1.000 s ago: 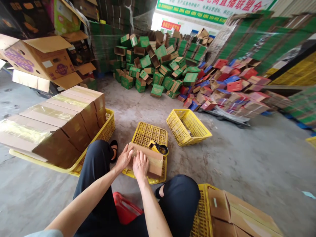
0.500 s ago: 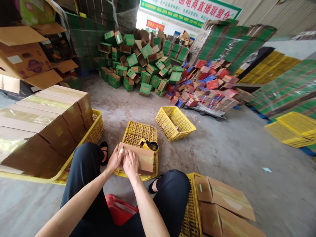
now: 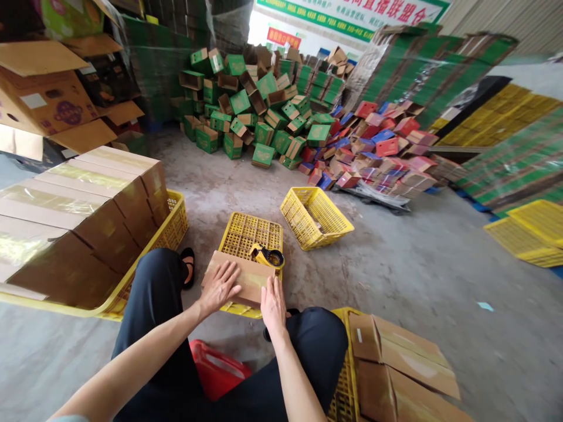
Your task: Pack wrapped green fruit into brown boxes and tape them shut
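Note:
A brown cardboard box with a strip of tape along its top lies on an upturned yellow plastic crate between my knees. My left hand rests on the left part of the box top, fingers spread. At the box's right end, my right hand lies with its fingers stretched out along the edge. Just behind the box, a yellow and black tape dispenser sits on the crate, touching neither hand.
On my left, a large yellow crate holds taped cartons. Flattened cardboard fills a crate at my right. Another yellow crate stands ahead. Green boxes and red and blue boxes are heaped farther back.
My right hand has slid from the box's left part to its right end. My left hand has moved from the left edge onto the top. The view has shifted slightly.

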A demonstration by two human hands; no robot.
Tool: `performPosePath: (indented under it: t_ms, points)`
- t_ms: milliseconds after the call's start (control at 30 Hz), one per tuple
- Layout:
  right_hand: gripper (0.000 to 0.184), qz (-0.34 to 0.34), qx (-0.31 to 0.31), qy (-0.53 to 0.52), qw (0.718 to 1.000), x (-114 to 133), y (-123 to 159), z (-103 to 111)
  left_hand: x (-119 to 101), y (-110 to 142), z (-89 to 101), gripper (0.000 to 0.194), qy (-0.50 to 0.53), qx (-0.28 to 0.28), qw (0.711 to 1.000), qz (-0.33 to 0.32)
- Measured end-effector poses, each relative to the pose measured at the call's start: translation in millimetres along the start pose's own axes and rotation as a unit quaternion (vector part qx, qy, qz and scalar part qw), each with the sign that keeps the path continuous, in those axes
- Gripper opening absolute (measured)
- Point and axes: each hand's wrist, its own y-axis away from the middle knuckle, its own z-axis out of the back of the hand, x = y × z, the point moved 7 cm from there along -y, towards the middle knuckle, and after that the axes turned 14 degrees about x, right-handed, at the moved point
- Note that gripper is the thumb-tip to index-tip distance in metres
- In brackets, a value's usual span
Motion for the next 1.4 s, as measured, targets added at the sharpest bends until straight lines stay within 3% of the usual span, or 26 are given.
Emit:
performPosePath:
  t_ms: [100, 233, 367, 500, 567, 667, 833, 967, 1133, 1333, 1400]
  points:
    - [0.055, 0.026, -0.027, 0.002, 0.999, 19, 9, -5, -12, -1, -7.3, 0.059, 0.001, 0.006, 1.0, -0.018]
    - [0.052, 0.076, -0.027, -0.012, 0.997, 39, 13, -4, -9, -4, -6.8, 0.055, 0.035, 0.022, 0.999, -0.011]
    - [0.055, 0.023, -0.026, -0.038, 0.999, 22, 2, 3, 3, -6, 1.3, 0.052, 0.082, 0.039, 0.996, 0.007]
    - [0.058, 0.023, -0.009, -0.065, 0.998, 4, -9, 1, 29, -2, 10.1, 0.05, 0.095, 0.023, 0.991, 0.095]
    - [0.059, 0.038, -0.003, -0.073, 0.997, 3, -9, -2, 42, 1, 10.3, 0.052, 0.103, 0.018, 0.986, 0.13]
    - [0.062, 0.019, -0.007, -0.05, 0.999, 10, 0, -6, 53, 4, 5.7, 0.059, 0.139, 0.017, 0.982, 0.13]
    - [0.076, 0.042, -0.014, -0.003, 0.999, 51, 25, -14, 60, 3, -3.7, 0.067, 0.204, 0.038, 0.971, 0.12]
    - [0.076, 0.069, -0.007, -0.006, 0.998, 85, 31, -17, 68, -1, -5.8, 0.071, 0.269, 0.043, 0.953, 0.133]
    - [0.068, 0.07, 0.012, -0.03, 0.997, 128, 19, -17, 82, -5, -4.5, 0.072, 0.411, 0.03, 0.895, 0.171]
    - [0.055, 0.135, 0.049, -0.082, 0.986, 194, 3, -24, 85, -3, 16.3, 0.076, 0.54, -0.007, 0.818, 0.2]
    - [0.053, 0.161, 0.062, -0.092, 0.981, 207, 0, -25, 86, -2, 20.3, 0.076, 0.549, -0.007, 0.809, 0.21]
